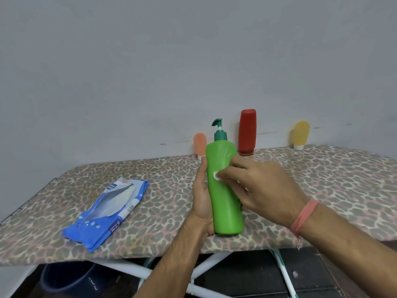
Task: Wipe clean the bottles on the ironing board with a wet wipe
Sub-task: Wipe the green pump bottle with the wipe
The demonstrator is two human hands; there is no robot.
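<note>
Left hand (202,198) wrapped round the left side of the green pump bottle (225,190), palm against it, thumb lying up along the bottle's left edge; remaining fingers hidden behind the bottle. Bottle upright, base at the near edge of the ironing board (322,179), roughly mid-board.

Right hand (257,186) reaching across the bottle's front from the right, fingers bent and bunched over a small wad of white wet wipe (216,176). Wipe pressed against the bottle's front face, only a sliver of white showing past the fingertips. Hand slightly motion-blurred, so exact finger spacing hard to read. Pink thread band (304,216) on the right wrist.

Count of bottles: four. One green pump bottle in hand; three standing cap-down along the far edge against the wall (150,61): a small peach tube (200,145) just behind-left of the green bottle, a tall red bottle (247,132) just behind-right, a yellow tube (300,134) further right, well apart from the others.

Count of wipe packs: one. Blue pack (107,211) lying flat on the board's left part, flap peeled open.

Below the near edge: white board legs (204,267) and a dark blue bucket (71,278).
</note>
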